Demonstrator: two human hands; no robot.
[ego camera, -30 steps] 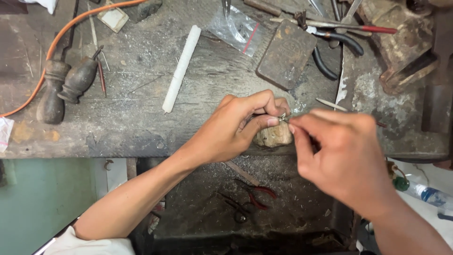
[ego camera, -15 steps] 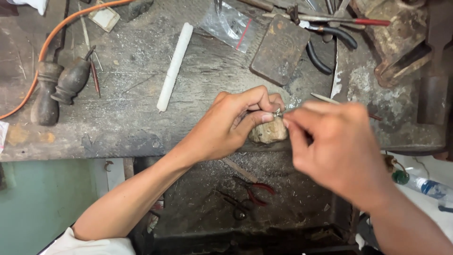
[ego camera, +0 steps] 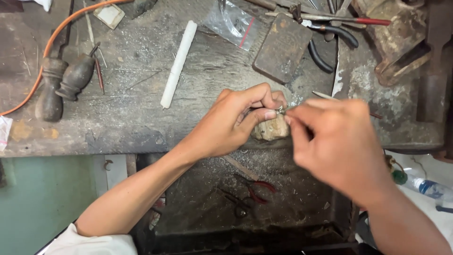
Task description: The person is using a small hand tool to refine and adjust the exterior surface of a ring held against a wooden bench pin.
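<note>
Left hand (ego camera: 231, 125) fingers pinching a tiny metal piece (ego camera: 280, 109) over the wooden peg (ego camera: 271, 128) at the bench (ego camera: 118, 118) edge; right hand (ego camera: 337, 141) fingers pressed together right at it.

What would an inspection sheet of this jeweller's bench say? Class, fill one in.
Surface: worn, scratched wooden bench, dusty.
Job's things: small metal piece pinched at a wooden peg.
Clutter: white stick, two wooden handles, dark block, plastic bag, pliers.
Hands: left hand grips the piece; right hand blurred, at it.
Cables: orange cable.
Surroundings: tray below with red-handled pliers; bottle.
</note>
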